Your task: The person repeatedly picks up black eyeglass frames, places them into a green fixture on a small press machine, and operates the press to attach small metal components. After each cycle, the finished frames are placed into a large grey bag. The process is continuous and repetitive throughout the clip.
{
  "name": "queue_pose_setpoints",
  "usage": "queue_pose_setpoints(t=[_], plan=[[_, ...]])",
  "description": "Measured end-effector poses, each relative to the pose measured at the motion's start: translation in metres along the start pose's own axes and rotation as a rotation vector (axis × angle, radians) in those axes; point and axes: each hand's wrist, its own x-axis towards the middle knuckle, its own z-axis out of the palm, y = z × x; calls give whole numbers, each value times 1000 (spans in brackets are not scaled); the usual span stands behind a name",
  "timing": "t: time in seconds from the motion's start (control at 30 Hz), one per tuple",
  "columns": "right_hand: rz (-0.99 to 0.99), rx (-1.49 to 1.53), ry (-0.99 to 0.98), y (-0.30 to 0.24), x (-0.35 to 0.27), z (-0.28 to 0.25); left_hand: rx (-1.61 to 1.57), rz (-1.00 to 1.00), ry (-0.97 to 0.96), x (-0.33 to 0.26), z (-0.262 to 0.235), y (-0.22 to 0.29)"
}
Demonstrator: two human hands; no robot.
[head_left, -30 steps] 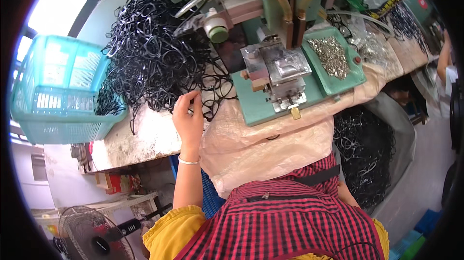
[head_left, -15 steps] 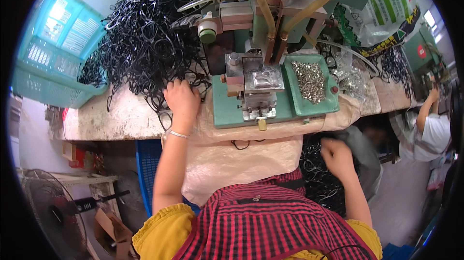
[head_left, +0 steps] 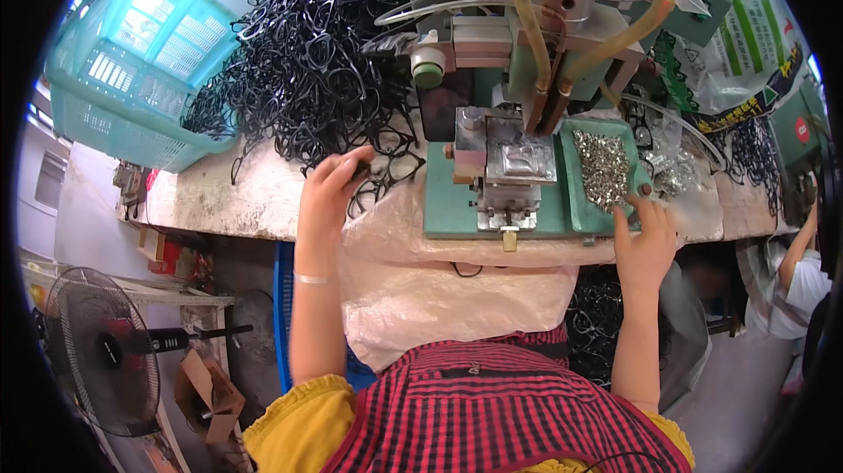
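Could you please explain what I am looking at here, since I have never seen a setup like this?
This is one view from a fisheye camera worn on a person's head, looking down, so straight edges bend. The person sits at a bench before a green machine with hoses. A heap of black eyeglass frames lies on the bench, next to a turquoise basket. The left hand closes its grip on one black frame at the heap's edge. The right hand reaches to a green tray of small metal parts, holding nothing I can see. Another person sits at the far right.
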Motion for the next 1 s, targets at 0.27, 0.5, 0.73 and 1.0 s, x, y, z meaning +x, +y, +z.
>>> queue_pose_setpoints(t=[0.27, 0.5, 0.73, 1.0], plan=[[-94, 10, 91, 23, 19, 52, -675, 80, -294, 3, 4, -15], [-40, 45, 164, 10, 26, 55, -836, -57, -693, -51, 79, 1], [-255, 119, 178, 4, 29, 58, -238, -342, -798, -116, 103, 35], [-107, 348, 207, -1, 44, 61, 661, 1467, -159, -31, 173, 2]])
